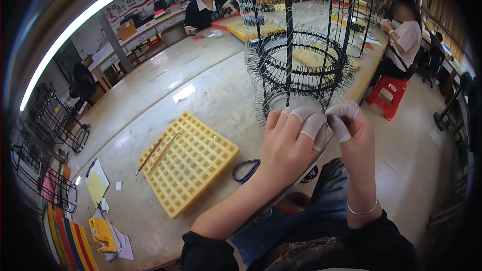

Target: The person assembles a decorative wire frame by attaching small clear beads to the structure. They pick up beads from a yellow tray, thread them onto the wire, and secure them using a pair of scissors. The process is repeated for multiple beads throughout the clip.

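My left hand (293, 143) and my right hand (354, 133) meet at the table's near right edge, with pale finger cots on several fingers. Both have thumb and fingers pinched together; whatever lies between the fingertips is too small to make out. Just beyond them stands a tall black wire rack (288, 35) with stacked rings, many small hooks and fine shiny pieces hanging all around. To the left of my left forearm lies a blue looped handle (246, 171), perhaps of scissors, partly hidden by that arm.
A yellow grid tray (188, 163) carries tweezers (164, 153) and a thin reddish stick (149, 156). Farther left are a clipboard (97, 183) and a yellow tape dispenser (102, 235). One person (208, 7) sits across the table, another (404, 35) on a red stool (387, 98).
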A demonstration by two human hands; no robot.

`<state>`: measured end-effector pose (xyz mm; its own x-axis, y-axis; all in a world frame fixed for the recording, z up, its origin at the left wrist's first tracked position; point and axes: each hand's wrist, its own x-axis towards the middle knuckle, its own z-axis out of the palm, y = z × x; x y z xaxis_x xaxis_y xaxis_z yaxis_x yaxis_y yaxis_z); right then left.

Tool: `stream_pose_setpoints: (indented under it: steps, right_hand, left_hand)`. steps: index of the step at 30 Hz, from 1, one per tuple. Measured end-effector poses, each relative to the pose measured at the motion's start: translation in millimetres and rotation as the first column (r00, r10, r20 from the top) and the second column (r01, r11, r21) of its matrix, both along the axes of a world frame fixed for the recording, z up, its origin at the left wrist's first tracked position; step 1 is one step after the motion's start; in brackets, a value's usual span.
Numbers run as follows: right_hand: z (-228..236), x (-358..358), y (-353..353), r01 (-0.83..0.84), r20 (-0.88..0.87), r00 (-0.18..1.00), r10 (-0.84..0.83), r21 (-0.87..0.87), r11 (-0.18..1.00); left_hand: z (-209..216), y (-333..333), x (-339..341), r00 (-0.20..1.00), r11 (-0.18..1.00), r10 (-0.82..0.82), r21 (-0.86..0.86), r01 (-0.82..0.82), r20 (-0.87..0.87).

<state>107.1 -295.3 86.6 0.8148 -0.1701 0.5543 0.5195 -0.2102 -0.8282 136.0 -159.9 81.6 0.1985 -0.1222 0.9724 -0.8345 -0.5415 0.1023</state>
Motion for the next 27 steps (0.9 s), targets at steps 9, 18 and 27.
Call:
stream_pose_setpoints:
  steps: [9, 18, 27]
  right_hand:
    - [2, -3, -1, -0.083, -0.066, 0.994, 0.089, 0.082, 0.993]
    - [-4, -1, 2, -0.072, -0.007, 0.997, 0.073, 0.076, 0.995]
    - [6, -3, -1, -0.118, -0.018, 0.992, 0.122, 0.143, 0.983]
  left_hand:
    - [-4, 1, 4, 0.999, 1.000, -0.014, -0.017, 0.015, 0.048]
    - [-6, 0, 4, 0.993, 0.994, -0.096, -0.066, 0.091, -0.074]
    - [-5, 0, 5, 0.993, 0.993, -0.096, -0.080, 0.090, -0.071]
